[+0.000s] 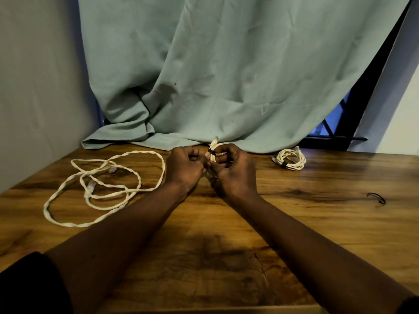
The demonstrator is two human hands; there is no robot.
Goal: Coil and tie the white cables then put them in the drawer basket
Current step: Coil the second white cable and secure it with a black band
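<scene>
Both my hands meet over the middle of the wooden table (294, 223), holding a small coiled white cable (214, 147) with a black tie (211, 152) wrapped round it. My left hand (184, 169) pinches the bundle at the tie from the left. My right hand (233, 171) grips the coil from the right, and most of the coil is hidden by the fingers. A loose, uncoiled white cable (104, 184) sprawls on the table to the left. A coiled white cable bound with a black tie (290, 159) lies at the back right.
A spare black tie (376, 197) lies on the table at the right. A green curtain (226, 75) hangs behind and drapes onto the table's back edge. A grey wall (34, 98) borders the left side. No drawer basket is in view.
</scene>
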